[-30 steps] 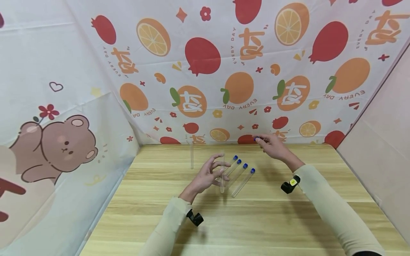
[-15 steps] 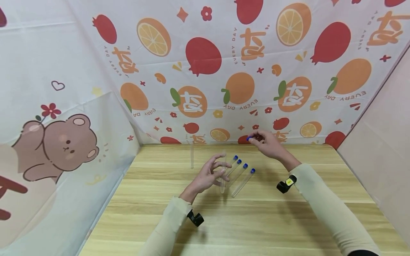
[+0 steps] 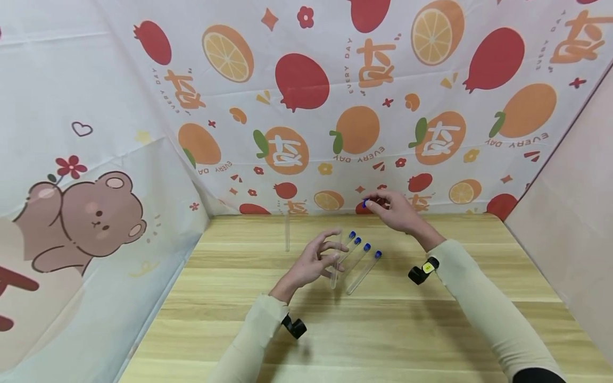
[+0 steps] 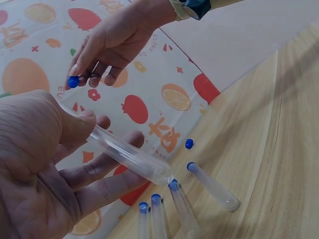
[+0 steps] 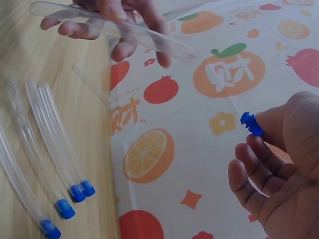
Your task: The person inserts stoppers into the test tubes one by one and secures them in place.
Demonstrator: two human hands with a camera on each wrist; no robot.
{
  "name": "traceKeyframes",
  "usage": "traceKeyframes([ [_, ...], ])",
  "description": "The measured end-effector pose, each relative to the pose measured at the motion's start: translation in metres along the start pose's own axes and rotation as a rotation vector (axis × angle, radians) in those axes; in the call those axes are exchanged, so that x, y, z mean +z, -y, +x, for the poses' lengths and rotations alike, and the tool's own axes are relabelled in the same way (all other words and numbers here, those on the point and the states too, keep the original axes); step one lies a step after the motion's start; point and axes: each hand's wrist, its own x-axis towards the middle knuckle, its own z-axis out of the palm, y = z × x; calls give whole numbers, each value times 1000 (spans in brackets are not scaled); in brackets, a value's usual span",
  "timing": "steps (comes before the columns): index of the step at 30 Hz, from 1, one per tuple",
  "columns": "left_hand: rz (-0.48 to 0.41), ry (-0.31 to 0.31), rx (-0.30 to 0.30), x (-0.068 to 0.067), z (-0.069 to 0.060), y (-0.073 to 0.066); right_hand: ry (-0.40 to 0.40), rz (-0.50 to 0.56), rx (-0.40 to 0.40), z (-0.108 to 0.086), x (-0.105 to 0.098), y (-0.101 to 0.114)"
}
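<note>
My left hand (image 3: pixel 311 261) pinches a clear uncapped test tube (image 4: pixel 132 154) between thumb and fingers, above the table. The tube stands slightly tilted, its rounded end down. Up and to the right of it, my right hand (image 3: pixel 397 214) pinches a small blue cap (image 5: pixel 251 123) between thumb and index finger. Cap and tube are apart. Several test tubes with blue caps, among them the rightmost capped tube (image 3: pixel 364 274), lie side by side on the table just right of my left hand. A second uncapped tube (image 3: pixel 287 234) lies farther back on the left.
A loose blue cap (image 4: pixel 189 143) lies on the wooden table (image 3: pixel 431 330) beyond the capped tubes. Behind the table hangs a fruit-print cloth (image 3: pixel 354 175). A bear-print cloth (image 3: pixel 102 218) hangs along the left side, and a pale panel (image 3: pixel 570 213) stands at the right.
My right hand has moved left with the blue cap, toward the held tube. The left hand has barely moved, while the tube in it now leans a little more to the right.
</note>
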Motion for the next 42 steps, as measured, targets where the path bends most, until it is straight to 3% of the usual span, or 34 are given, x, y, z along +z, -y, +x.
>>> traceKeyframes([
  [19, 21, 2, -2, 4, 0, -5, 19, -8, -73, 6, 7, 16],
  [36, 18, 14, 11, 8, 3, -10, 39, -13, -205, -1, 20, 29],
  [42, 35, 17, 25, 10, 5, -12, 61, -15, -186, -4, 24, 28],
])
